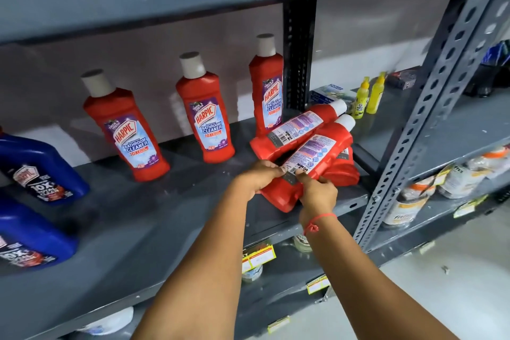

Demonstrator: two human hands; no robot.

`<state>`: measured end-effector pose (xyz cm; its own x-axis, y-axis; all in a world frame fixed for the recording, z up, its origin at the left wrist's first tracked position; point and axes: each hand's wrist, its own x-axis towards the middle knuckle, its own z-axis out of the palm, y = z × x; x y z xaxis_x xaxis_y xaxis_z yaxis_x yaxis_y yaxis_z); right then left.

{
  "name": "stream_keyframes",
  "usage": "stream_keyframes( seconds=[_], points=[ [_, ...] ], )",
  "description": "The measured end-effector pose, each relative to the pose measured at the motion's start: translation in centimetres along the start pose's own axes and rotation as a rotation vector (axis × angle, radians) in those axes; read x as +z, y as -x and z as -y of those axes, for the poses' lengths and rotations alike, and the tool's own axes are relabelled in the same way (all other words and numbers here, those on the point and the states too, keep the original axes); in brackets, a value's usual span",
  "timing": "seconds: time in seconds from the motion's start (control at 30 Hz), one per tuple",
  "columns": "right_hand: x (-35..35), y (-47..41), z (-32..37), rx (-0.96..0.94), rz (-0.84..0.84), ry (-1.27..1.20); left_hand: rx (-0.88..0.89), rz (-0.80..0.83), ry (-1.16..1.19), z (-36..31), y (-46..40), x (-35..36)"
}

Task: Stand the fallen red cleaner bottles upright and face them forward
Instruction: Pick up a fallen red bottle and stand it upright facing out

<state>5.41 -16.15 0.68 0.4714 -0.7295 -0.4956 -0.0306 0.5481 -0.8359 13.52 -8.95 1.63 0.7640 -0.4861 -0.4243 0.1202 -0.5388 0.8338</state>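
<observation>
Three red cleaner bottles stand upright with labels forward on the grey shelf (171, 218): the left one (124, 130), the middle one (205, 119), the right one (266, 88). At the shelf's right end lies a pile of fallen red bottles, back labels up. The nearest fallen bottle (314, 157) points its white cap up and right. My left hand (260, 175) and my right hand (317, 193) both grip its lower end. A second fallen bottle (295, 128) lies behind it, and a third (345, 171) is mostly hidden beneath.
Two blue cleaner bottles (41, 168) stand at the shelf's left. A perforated steel upright (430, 107) borders the right end. Two small yellow bottles (369, 96) and a box sit on the neighbouring shelf. Jars fill the shelf below at right.
</observation>
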Motion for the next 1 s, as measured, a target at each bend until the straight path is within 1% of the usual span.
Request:
stream_keyframes(
  seconds=[0.1,0.2,0.3,0.4,0.5,0.6,0.7,0.77,0.9,1.0],
  points=[
    [-0.6,0.2,0.0,0.031,0.021,0.001,0.023,0.002,0.067,0.5,0.6,0.0],
    [-1.2,0.7,-0.6,0.04,0.052,-0.006,0.038,0.0,0.07,1.3,1.6,0.1],
    [-1.6,1.2,-1.3,-0.008,0.112,0.018,0.04,-0.03,0.097,2.2,3.3,0.0],
    [-1.5,2.3,-1.7,-0.07,0.215,0.084,0.061,-0.059,0.178,3.6,5.2,-0.5],
    [-0.8,4.0,-2.1,-0.111,0.393,0.105,0.107,-0.114,0.276,5.5,7.1,-1.7],
    [0.7,5.7,-2.8,-0.152,0.592,0.142,0.13,-0.214,0.35,7.8,9.0,-3.5],
    [2.9,7.3,-4.3,-0.166,0.784,0.174,0.149,-0.366,0.429,10.1,11.1,-5.7],
    [4.5,8.5,-5.4,-0.169,0.874,0.21,0.181,-0.467,0.452,11.3,12.4,-7.4],
    [7.7,10.7,-7.6,-0.16,1.017,0.256,0.232,-0.692,0.346,13.4,14.3,-10.2],
    [9.3,11.8,-8.8,-0.143,1.097,0.284,0.233,-0.836,0.276,14.6,14.8,-11.3]
  ],
)
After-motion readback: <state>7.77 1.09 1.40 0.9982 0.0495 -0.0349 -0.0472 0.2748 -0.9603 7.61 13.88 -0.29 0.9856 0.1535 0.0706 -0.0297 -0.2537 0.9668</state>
